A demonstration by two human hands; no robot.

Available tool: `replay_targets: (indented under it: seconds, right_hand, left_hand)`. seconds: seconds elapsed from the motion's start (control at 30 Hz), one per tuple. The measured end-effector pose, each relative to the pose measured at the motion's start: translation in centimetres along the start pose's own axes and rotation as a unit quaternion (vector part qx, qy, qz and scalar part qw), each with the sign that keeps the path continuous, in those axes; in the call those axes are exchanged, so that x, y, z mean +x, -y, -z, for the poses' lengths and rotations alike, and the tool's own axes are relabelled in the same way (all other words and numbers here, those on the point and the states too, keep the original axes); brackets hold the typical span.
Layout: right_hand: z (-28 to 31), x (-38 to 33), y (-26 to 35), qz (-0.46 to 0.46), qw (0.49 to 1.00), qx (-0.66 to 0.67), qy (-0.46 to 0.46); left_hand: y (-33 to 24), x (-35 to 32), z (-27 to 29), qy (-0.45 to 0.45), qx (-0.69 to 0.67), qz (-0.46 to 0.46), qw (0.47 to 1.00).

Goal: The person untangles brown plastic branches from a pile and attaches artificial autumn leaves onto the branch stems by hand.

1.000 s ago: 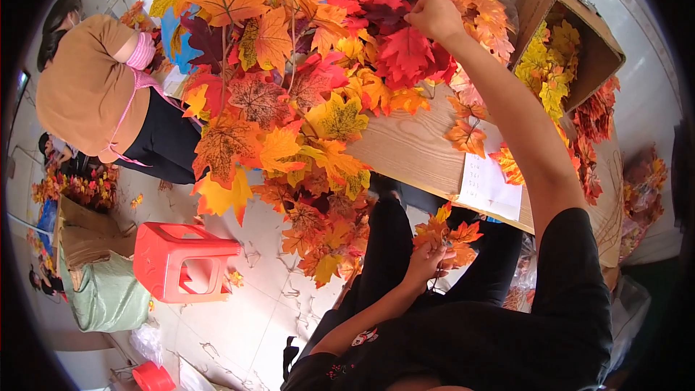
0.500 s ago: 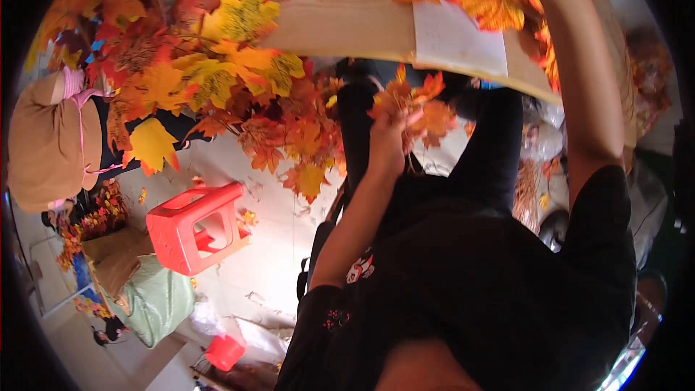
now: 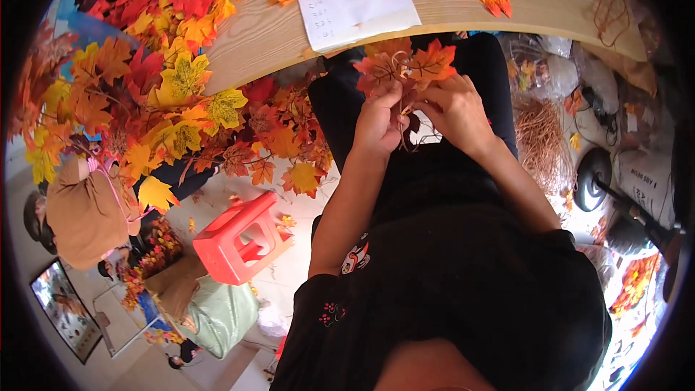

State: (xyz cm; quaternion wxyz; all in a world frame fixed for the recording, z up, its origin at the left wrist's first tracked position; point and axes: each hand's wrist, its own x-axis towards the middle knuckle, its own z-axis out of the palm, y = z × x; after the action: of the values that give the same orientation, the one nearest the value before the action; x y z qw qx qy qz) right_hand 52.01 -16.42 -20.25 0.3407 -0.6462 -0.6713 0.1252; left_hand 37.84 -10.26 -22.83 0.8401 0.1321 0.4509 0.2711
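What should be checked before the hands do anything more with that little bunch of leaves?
1. Both hands on the bunch: ok. The left hand and right hand both grip the leaf bunch from below.
2. Stems gathered together: cannot tell, the fingers hide them.
3. Tie or wire around the stems: cannot tell; a thin pale loop shows near the leaves but is unclear.
4. Bunch clear of the table: ok, it is held over the lap, just below the table edge.
5. More leaves nearby: ok, a big leaf pile lies to the person's left.
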Motion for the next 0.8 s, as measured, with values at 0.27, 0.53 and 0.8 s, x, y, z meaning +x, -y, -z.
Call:
replay_targets:
  seconds: [0.27, 0.53, 0.8]
  right_hand:
    - [-2.3, -0.9, -2.8, -0.130, 0.935, 0.328, 0.040]
    - [-1.7, -0.8, -2.3, -0.201, 0.897, 0.377, 0.115]
    - [-2.6, -1.0, -2.3, -0.165, 0.908, 0.380, 0.067]
  left_hand:
    - [0.2, -1.2, -1.0, -0.006, -0.026, 0.016, 1.000]
    - [0.1, -1.9, -1.7, -0.009, -0.013, 0.015, 1.000]
    - [0.5, -1.4, -0.4, 0.004, 0.017, -0.007, 1.000]
